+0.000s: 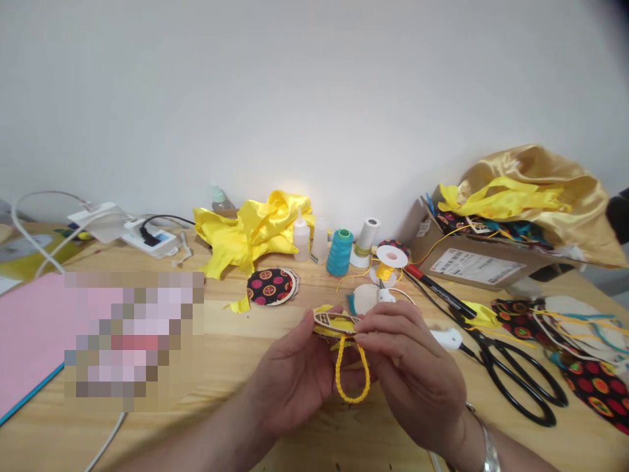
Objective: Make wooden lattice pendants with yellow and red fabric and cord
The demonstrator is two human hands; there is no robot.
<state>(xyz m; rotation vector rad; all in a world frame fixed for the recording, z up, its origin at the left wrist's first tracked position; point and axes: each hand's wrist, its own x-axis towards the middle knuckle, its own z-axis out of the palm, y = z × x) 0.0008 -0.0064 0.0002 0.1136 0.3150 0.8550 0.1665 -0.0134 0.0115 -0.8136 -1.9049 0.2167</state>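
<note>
Between both hands, above the wooden table, is a small flat wooden ornament (330,320) with cut-out patterns and yellow fabric under it. A braided yellow cord loop (352,398) hangs from its near edge. My left hand (295,373) cradles the piece from the left, thumb against its rim. My right hand (417,367) is closed around its right end, fingertips pressed on the top edge. The fingers cover part of the ornament. Just behind the hands lie a pale disc (366,298) and a patterned fabric circle (269,287).
Black-handled scissors (523,373) lie at right, near patterned fabric scraps (597,387). A cardboard box (472,262) of fabric stands behind them. Along the back are yellow satin (255,229), a glue bottle (301,237), a teal thread cone (339,252) and a cord spool (390,257). A pink mat (54,321) lies left.
</note>
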